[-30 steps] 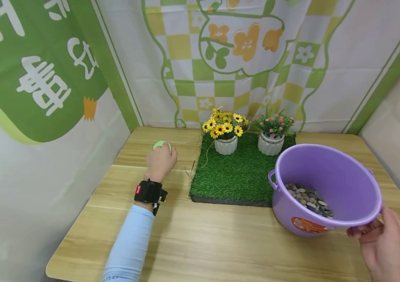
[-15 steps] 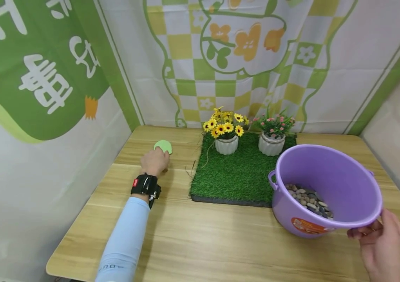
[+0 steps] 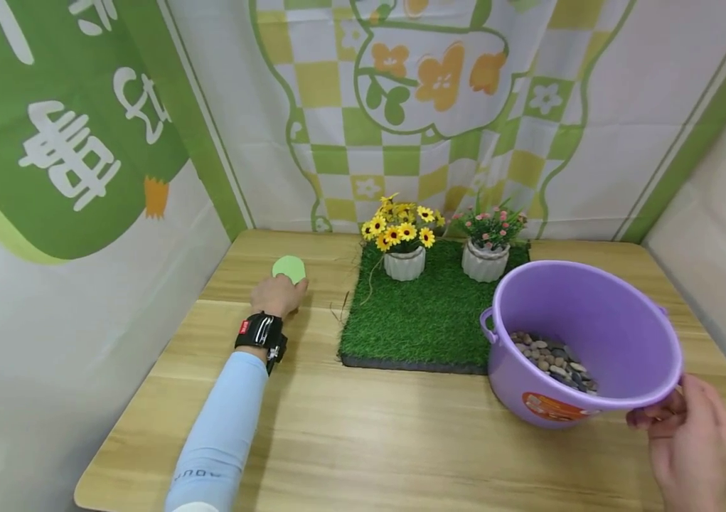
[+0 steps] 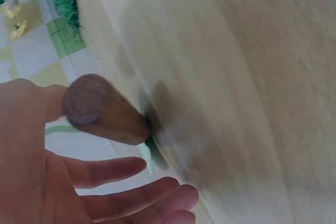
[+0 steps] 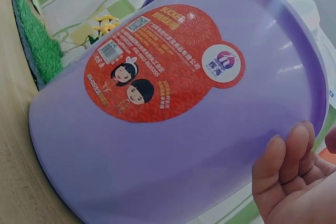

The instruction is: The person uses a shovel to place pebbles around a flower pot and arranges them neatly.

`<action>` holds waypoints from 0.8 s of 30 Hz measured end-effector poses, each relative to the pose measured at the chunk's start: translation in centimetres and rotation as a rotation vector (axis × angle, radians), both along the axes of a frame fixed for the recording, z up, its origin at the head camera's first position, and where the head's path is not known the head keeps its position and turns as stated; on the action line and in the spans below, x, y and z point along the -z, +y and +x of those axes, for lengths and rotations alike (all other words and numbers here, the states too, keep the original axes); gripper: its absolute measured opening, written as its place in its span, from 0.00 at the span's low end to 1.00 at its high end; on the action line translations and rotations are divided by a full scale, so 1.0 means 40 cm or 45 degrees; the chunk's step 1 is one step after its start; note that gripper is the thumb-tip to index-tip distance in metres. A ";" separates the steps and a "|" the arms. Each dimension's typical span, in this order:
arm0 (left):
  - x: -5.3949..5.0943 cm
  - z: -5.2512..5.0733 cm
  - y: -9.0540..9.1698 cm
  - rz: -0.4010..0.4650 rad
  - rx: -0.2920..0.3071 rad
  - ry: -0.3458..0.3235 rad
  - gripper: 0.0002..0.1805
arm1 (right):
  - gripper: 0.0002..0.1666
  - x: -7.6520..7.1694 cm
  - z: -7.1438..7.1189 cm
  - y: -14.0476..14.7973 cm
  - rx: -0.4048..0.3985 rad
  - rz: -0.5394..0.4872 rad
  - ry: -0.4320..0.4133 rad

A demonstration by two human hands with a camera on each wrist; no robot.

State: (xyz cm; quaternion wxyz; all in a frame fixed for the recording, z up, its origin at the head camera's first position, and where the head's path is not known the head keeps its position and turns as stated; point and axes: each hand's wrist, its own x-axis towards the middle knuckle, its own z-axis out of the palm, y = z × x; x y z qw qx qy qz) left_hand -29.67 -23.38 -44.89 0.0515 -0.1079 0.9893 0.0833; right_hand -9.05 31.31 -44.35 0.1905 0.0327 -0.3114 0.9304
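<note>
At the table's left rear, my left hand point(image 3: 276, 295) is beside a light green, rounded piece point(image 3: 289, 268). The left wrist view shows a brown wooden handle point(image 4: 105, 111) against or near the thumb side of the left hand point(image 4: 100, 177), whose fingers are spread and not wrapped round it; a green part shows at its far end. On the right, my right hand point(image 3: 692, 441) grips the near right rim of a purple bucket point(image 3: 538, 387) with curled fingers, seen also in the right wrist view beside the bucket point(image 5: 157, 161). Grey and brown pebbles point(image 3: 554, 363) lie inside the bucket.
A green turf mat point(image 3: 414, 320) lies mid-table, left of the bucket. On its rear part stand yellow flowers in a white pot point(image 3: 404, 264) and pink flowers in another white pot point(image 3: 486, 262). A patterned curtain point(image 3: 414, 163) hangs behind the table point(image 3: 363, 441).
My left hand has drawn back toward me and slightly left, uncovering more of the green piece. The right hand keeps its grip on the bucket, and the head view has shifted slightly.
</note>
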 end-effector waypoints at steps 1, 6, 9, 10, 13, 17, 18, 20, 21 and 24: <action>0.002 0.000 0.001 -0.005 -0.007 -0.012 0.40 | 0.13 -0.001 0.000 0.000 0.014 0.006 -0.008; 0.009 -0.001 0.000 -0.025 0.000 0.009 0.39 | 0.13 -0.004 0.002 0.000 0.048 0.010 0.001; 0.009 -0.003 -0.001 -0.040 0.020 0.021 0.33 | 0.14 -0.002 0.002 0.002 0.042 0.002 0.034; 0.008 -0.004 -0.001 -0.044 0.026 0.018 0.32 | 0.14 -0.002 0.002 0.004 0.039 -0.004 0.045; 0.006 -0.006 -0.002 -0.047 0.041 -0.009 0.29 | 0.15 -0.003 0.000 0.006 0.059 0.007 0.060; 0.004 -0.006 -0.007 -0.042 0.056 -0.025 0.24 | 0.15 -0.003 -0.001 0.004 0.097 0.006 0.058; 0.003 -0.005 -0.009 -0.041 0.059 -0.024 0.23 | 0.15 -0.004 -0.002 0.003 0.105 -0.001 0.053; 0.000 -0.002 -0.011 -0.041 0.053 -0.019 0.20 | 0.14 -0.004 -0.003 0.000 0.126 0.005 0.026; -0.001 0.000 -0.013 -0.044 0.050 -0.017 0.20 | 0.14 -0.003 -0.003 -0.002 0.138 0.011 0.010; -0.003 0.006 -0.016 -0.053 0.040 -0.004 0.19 | 0.14 -0.003 -0.004 -0.008 0.181 0.039 -0.038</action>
